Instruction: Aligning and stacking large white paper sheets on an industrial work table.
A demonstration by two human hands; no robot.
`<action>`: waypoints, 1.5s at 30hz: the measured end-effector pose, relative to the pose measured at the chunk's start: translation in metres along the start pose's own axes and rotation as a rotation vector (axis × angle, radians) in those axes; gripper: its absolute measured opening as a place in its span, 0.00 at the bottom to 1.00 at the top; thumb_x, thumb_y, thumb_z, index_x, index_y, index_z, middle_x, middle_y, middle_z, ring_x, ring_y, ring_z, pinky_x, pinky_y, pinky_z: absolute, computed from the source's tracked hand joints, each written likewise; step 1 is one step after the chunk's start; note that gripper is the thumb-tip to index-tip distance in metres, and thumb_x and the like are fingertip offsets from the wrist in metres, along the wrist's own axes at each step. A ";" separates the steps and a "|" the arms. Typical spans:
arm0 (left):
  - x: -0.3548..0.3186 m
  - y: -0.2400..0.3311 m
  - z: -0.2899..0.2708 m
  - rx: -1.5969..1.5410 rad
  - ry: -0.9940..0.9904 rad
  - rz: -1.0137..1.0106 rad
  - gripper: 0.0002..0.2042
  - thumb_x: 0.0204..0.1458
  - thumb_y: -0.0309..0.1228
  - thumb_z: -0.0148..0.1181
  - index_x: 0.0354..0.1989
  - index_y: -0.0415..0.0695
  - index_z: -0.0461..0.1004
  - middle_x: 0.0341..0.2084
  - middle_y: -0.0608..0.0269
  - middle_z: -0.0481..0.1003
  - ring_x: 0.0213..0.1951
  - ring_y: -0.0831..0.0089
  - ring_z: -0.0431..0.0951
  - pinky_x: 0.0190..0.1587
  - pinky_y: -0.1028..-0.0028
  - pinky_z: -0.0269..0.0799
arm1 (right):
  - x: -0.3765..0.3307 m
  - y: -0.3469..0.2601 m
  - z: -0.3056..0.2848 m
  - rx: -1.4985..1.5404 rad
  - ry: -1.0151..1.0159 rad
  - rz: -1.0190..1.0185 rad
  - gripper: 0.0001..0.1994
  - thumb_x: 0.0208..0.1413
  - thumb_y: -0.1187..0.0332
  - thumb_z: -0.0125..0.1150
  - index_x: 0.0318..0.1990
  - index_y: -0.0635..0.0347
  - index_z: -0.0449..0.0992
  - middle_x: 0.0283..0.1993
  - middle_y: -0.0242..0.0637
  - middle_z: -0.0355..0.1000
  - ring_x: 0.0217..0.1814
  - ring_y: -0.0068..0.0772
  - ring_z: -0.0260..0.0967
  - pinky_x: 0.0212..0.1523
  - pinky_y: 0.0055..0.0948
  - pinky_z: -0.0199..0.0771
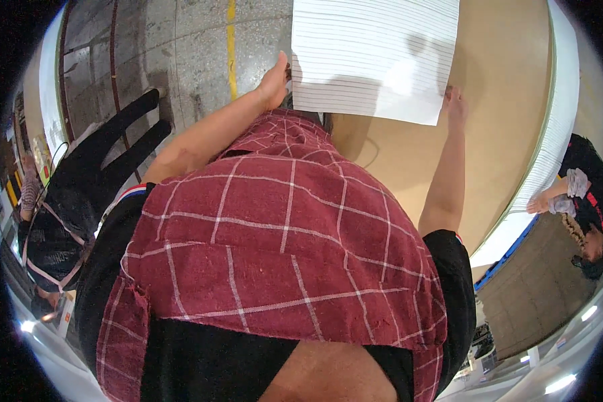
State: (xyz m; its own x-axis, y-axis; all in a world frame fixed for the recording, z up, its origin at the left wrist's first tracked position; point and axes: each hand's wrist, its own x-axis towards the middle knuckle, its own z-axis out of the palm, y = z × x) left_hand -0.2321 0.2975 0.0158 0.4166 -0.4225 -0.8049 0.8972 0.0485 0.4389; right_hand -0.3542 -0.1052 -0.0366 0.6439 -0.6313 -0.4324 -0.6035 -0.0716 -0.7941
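Note:
A large white sheet of paper with dark parallel ruled lines lies ahead of me, over the tan tabletop and past its left side. At the sheet's left edge is my left hand, thumb stretched upward and the other fingers closed in at the edge, mostly hidden. My right hand grips near the lower right corner, its fingers bent in at the edge. Whether it is one sheet or a thin stack, I cannot tell. Shadows fall across the paper.
Along the table's right side runs a long white stack of lined paper. A co-worker reaches toward it from the right. Another person in dark clothes is at the left. A yellow line marks the grey floor.

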 end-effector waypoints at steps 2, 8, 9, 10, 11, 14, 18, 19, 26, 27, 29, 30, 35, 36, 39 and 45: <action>0.006 -0.007 0.001 0.006 0.041 -0.036 0.31 0.49 0.54 0.25 0.53 0.40 0.47 0.52 0.61 0.53 0.53 0.67 0.52 0.54 0.65 0.42 | -0.005 0.012 -0.006 -0.214 0.112 -0.207 0.21 0.51 0.54 0.37 0.31 0.66 0.69 0.25 0.40 0.68 0.26 0.31 0.63 0.30 0.27 0.61; -0.006 -0.010 0.002 0.031 0.022 -0.092 0.31 0.49 0.55 0.22 0.54 0.43 0.47 0.53 0.61 0.51 0.54 0.67 0.50 0.54 0.63 0.42 | -0.021 -0.009 -0.002 -0.009 0.026 0.095 0.19 0.51 0.57 0.39 0.30 0.66 0.69 0.23 0.36 0.67 0.24 0.25 0.62 0.26 0.25 0.60; -0.007 -0.014 0.004 -0.005 0.008 -0.094 0.31 0.49 0.54 0.23 0.54 0.44 0.46 0.53 0.60 0.51 0.54 0.66 0.50 0.54 0.63 0.43 | -0.026 -0.016 0.002 -0.009 0.028 0.093 0.19 0.51 0.57 0.39 0.30 0.66 0.69 0.23 0.36 0.67 0.24 0.25 0.62 0.26 0.25 0.60; -0.007 -0.016 0.004 -0.040 -0.006 -0.092 0.30 0.49 0.54 0.23 0.54 0.45 0.46 0.53 0.60 0.51 0.54 0.66 0.50 0.54 0.63 0.43 | -0.035 -0.025 0.014 -0.338 0.135 0.041 0.18 0.51 0.57 0.40 0.29 0.65 0.70 0.23 0.33 0.67 0.24 0.22 0.61 0.24 0.22 0.59; -0.009 -0.015 0.000 -0.039 -0.007 -0.087 0.30 0.49 0.54 0.23 0.54 0.45 0.46 0.53 0.60 0.51 0.54 0.66 0.50 0.54 0.63 0.43 | -0.039 -0.029 0.021 -0.667 0.243 -0.012 0.17 0.51 0.57 0.42 0.29 0.64 0.70 0.23 0.30 0.67 0.23 0.19 0.60 0.23 0.19 0.57; -0.002 -0.009 -0.003 0.036 -0.042 -0.153 0.30 0.49 0.55 0.24 0.54 0.45 0.47 0.53 0.59 0.50 0.53 0.65 0.50 0.54 0.64 0.44 | -0.022 0.012 -0.002 0.200 0.086 0.113 0.18 0.49 0.55 0.42 0.24 0.62 0.70 0.20 0.29 0.65 0.21 0.17 0.59 0.21 0.20 0.56; 0.002 -0.017 -0.022 0.072 0.001 -0.149 0.31 0.47 0.57 0.30 0.53 0.45 0.49 0.51 0.58 0.53 0.51 0.64 0.53 0.51 0.63 0.48 | -0.009 0.014 -0.025 -0.002 -0.028 0.205 0.19 0.51 0.55 0.41 0.30 0.63 0.70 0.23 0.28 0.66 0.24 0.17 0.61 0.26 0.17 0.60; 0.004 -0.017 -0.019 0.133 0.009 -0.116 0.31 0.45 0.56 0.34 0.51 0.45 0.52 0.48 0.60 0.56 0.48 0.66 0.56 0.48 0.65 0.50 | -0.008 0.019 -0.033 -0.206 0.015 0.137 0.19 0.51 0.54 0.41 0.30 0.64 0.70 0.22 0.28 0.66 0.24 0.17 0.61 0.26 0.17 0.60; 0.023 -0.001 -0.006 0.176 0.087 0.075 0.26 0.43 0.45 0.52 0.41 0.32 0.60 0.35 0.56 0.68 0.36 0.69 0.68 0.38 0.71 0.64 | -0.009 -0.003 -0.041 -0.401 -0.226 0.071 0.30 0.46 0.41 0.36 0.31 0.64 0.70 0.23 0.32 0.68 0.27 0.26 0.64 0.30 0.25 0.62; 0.021 -0.001 -0.016 0.129 0.107 0.070 0.25 0.43 0.43 0.53 0.41 0.31 0.61 0.36 0.55 0.68 0.37 0.69 0.68 0.39 0.72 0.64 | -0.005 -0.024 -0.031 -0.407 -0.236 0.049 0.30 0.46 0.41 0.36 0.31 0.64 0.70 0.23 0.32 0.68 0.27 0.26 0.64 0.30 0.25 0.62; -0.003 0.014 -0.007 0.064 0.059 0.027 0.26 0.43 0.43 0.53 0.41 0.30 0.60 0.37 0.54 0.67 0.38 0.70 0.68 0.39 0.73 0.64 | -0.013 -0.066 -0.015 -0.522 -0.528 0.682 0.33 0.45 0.38 0.32 0.29 0.63 0.70 0.23 0.32 0.68 0.26 0.27 0.64 0.29 0.25 0.63; -0.013 0.019 -0.001 0.057 0.055 0.043 0.26 0.43 0.43 0.53 0.41 0.30 0.60 0.37 0.54 0.67 0.38 0.70 0.68 0.39 0.73 0.64 | -0.016 -0.073 -0.015 -0.529 -0.524 0.665 0.33 0.45 0.38 0.32 0.29 0.63 0.70 0.23 0.32 0.68 0.26 0.27 0.64 0.29 0.25 0.63; -0.019 0.038 0.019 0.026 -0.168 -0.006 0.26 0.43 0.45 0.52 0.43 0.34 0.61 0.37 0.59 0.67 0.38 0.72 0.68 0.39 0.76 0.65 | 0.048 -0.028 -0.066 0.389 -0.960 0.489 0.29 0.45 0.38 0.33 0.26 0.58 0.68 0.21 0.29 0.65 0.20 0.18 0.60 0.18 0.15 0.59; -0.017 0.037 0.001 0.015 -0.130 0.000 0.26 0.43 0.45 0.52 0.43 0.34 0.61 0.37 0.59 0.67 0.38 0.72 0.68 0.39 0.76 0.65 | 0.051 -0.039 -0.036 0.386 -0.999 0.498 0.29 0.45 0.38 0.33 0.26 0.58 0.68 0.21 0.29 0.65 0.20 0.18 0.60 0.18 0.15 0.59; -0.007 0.031 -0.028 0.310 0.021 -0.010 0.27 0.44 0.54 0.43 0.42 0.41 0.63 0.30 0.69 0.68 0.30 0.77 0.68 0.29 0.81 0.62 | 0.042 -0.091 0.024 0.066 -0.381 0.216 0.30 0.43 0.36 0.35 0.23 0.56 0.70 0.15 0.30 0.65 0.14 0.21 0.60 0.15 0.18 0.59; 0.050 0.039 -0.019 0.476 0.156 0.268 0.28 0.45 0.54 0.39 0.36 0.38 0.66 0.23 0.63 0.69 0.24 0.74 0.67 0.28 0.73 0.63 | 0.081 -0.052 0.006 -1.026 0.144 -0.418 0.22 0.50 0.50 0.40 0.27 0.61 0.72 0.18 0.35 0.65 0.20 0.21 0.59 0.23 0.20 0.64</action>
State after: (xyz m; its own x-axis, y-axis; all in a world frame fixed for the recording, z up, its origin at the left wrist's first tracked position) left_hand -0.1731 0.2957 -0.0147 0.6695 -0.3115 -0.6743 0.6072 -0.2932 0.7384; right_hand -0.2680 -0.1482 -0.0326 0.8665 -0.4876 -0.1072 -0.4977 -0.8606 -0.1081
